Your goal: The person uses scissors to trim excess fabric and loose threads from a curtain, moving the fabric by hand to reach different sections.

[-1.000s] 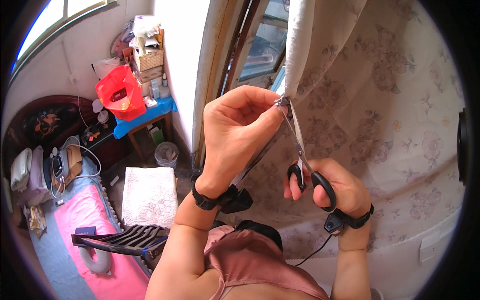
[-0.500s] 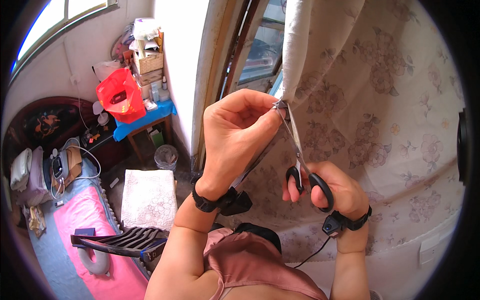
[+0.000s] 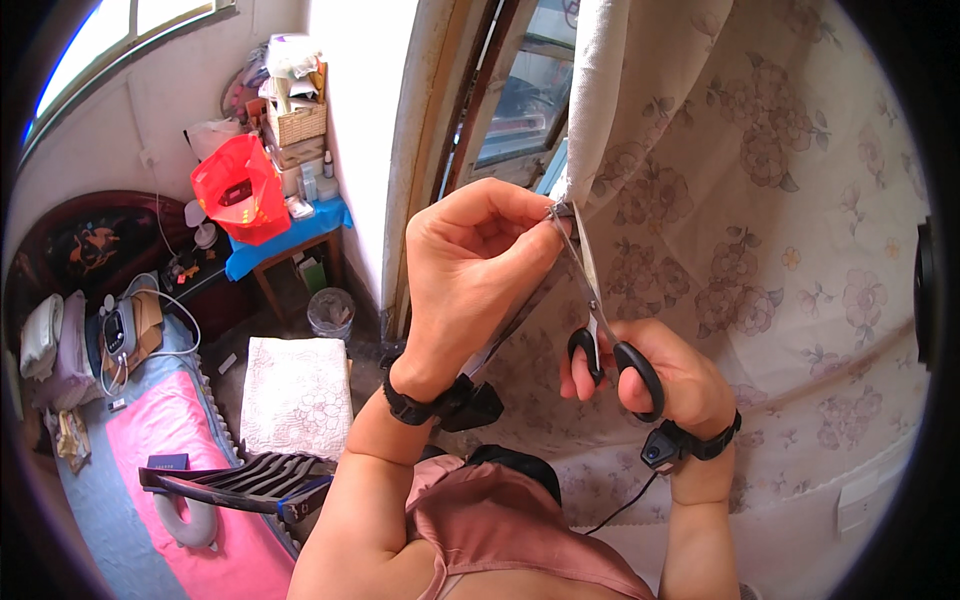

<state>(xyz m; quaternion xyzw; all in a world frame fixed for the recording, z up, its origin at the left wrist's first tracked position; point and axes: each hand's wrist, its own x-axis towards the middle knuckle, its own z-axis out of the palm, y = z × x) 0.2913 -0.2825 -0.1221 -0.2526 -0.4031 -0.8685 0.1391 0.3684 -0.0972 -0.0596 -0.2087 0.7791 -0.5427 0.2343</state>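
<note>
My left hand (image 3: 475, 265) is raised at the middle of the view, thumb and forefinger pinched at the edge of a floral curtain (image 3: 740, 170). A small grey bit (image 3: 563, 209) shows at the fingertips; too little of it is visible to name it. In my right hand (image 3: 680, 375) is a pair of scissors (image 3: 594, 308) with black handles, thumb and fingers in the loops. Its blades point upward, slightly parted, with their tips around the grey bit beside my left fingertips. Each wrist wears a black strap with a small device.
Behind my hands stands a window frame (image 3: 455, 130). To the left are a bed (image 3: 165, 430), a red bag (image 3: 240, 190) on a blue-covered table, a bin (image 3: 331, 313), a quilted white cover (image 3: 297, 395) and a dark slatted chair part (image 3: 250, 480).
The scissors and my right hand have shifted very slightly left, the handles a little closer to my left hand. My left hand keeps its pinch in nearly the same place.
</note>
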